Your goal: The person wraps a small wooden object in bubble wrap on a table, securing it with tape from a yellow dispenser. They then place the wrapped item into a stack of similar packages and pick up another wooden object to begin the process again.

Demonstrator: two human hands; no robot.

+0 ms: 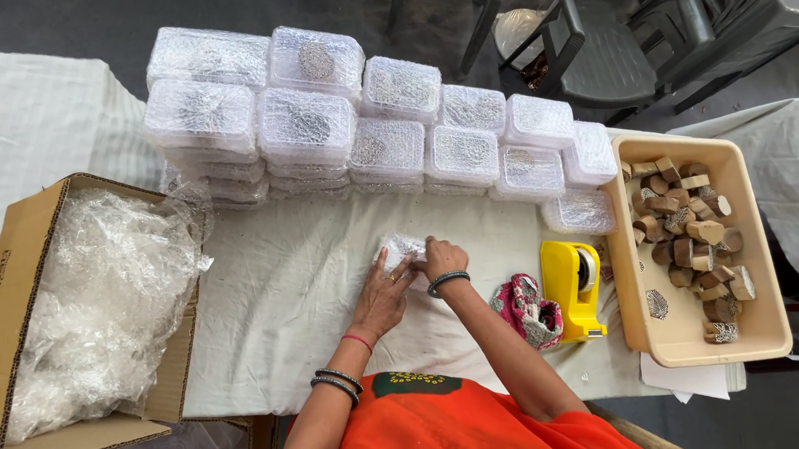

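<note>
Orange cloth fills the lower centre, and above it both hands meet mid-frame on a small bubble-wrapped bundle (401,250): left hand (381,301) flat against its lower-left side, right hand (441,256) pinching its right end.

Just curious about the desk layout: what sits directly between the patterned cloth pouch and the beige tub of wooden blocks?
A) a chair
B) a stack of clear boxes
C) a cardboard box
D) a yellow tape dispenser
D: the yellow tape dispenser stands on the table between the cloth pouch and the beige tub.
</note>
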